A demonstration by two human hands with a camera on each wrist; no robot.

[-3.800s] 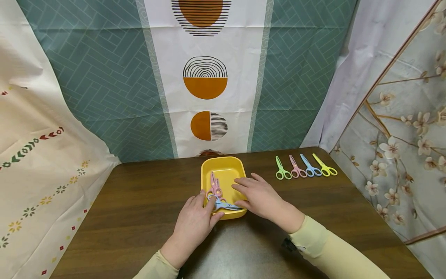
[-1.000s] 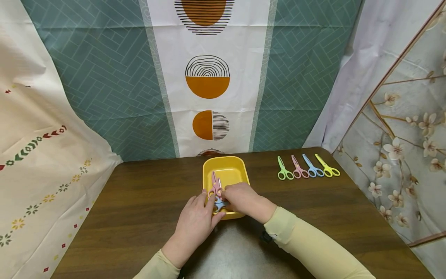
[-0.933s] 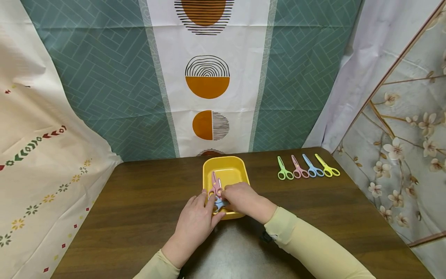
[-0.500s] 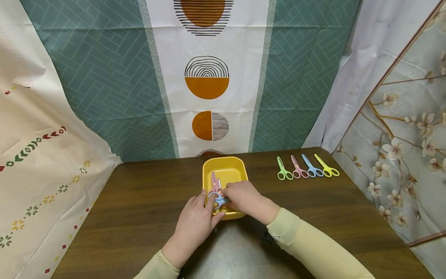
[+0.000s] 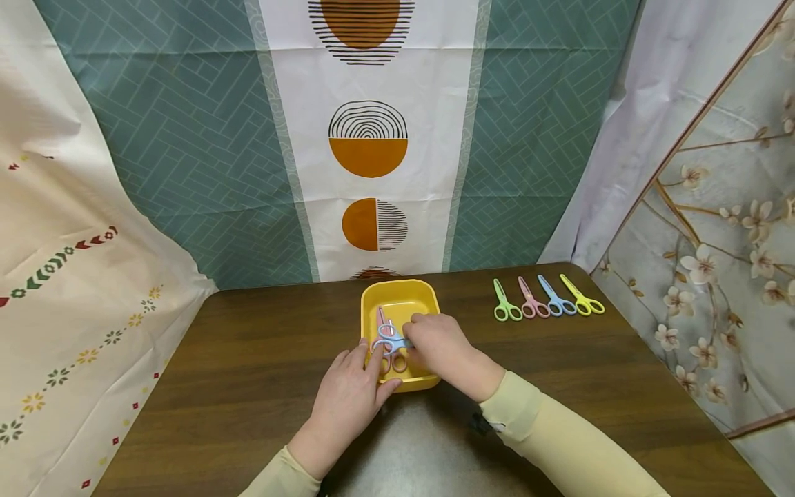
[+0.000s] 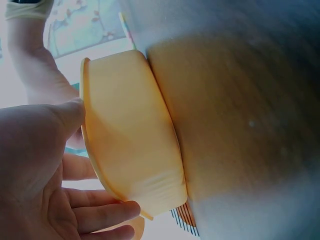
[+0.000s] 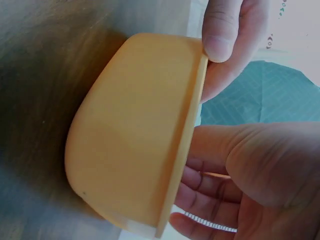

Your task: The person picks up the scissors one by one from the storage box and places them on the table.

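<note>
Blue-handled scissors [image 5: 393, 342] are pinched by their blade end in my right hand [image 5: 444, 351], over a yellow plastic bin [image 5: 428, 297]. Their finger loops point left, and the blades are hidden by the hand. Beneath them in the bin lie pink scissors [image 5: 381, 317], partly covered. My left hand [image 5: 349, 386] holds the bin's near-left corner, its thumb at the near rim and index finger reaching inside. In the left wrist view the thumb meets the bin's rim [image 6: 86, 95]. The right wrist view shows my right fingers [image 7: 207, 192] curled behind the rim.
Several scissors lie in a row at the back right of the brown table [image 5: 267, 345]: green scissors [image 5: 504, 304], pink scissors [image 5: 531, 300], blue scissors [image 5: 554, 298] and yellow scissors [image 5: 582, 298]. A patterned curtain [image 5: 385, 228] hangs behind the table.
The right hand reached into the bin and took hold of the blue scissors. It has since moved them away from the near end, over the pink scissors. The left hand stays put.
</note>
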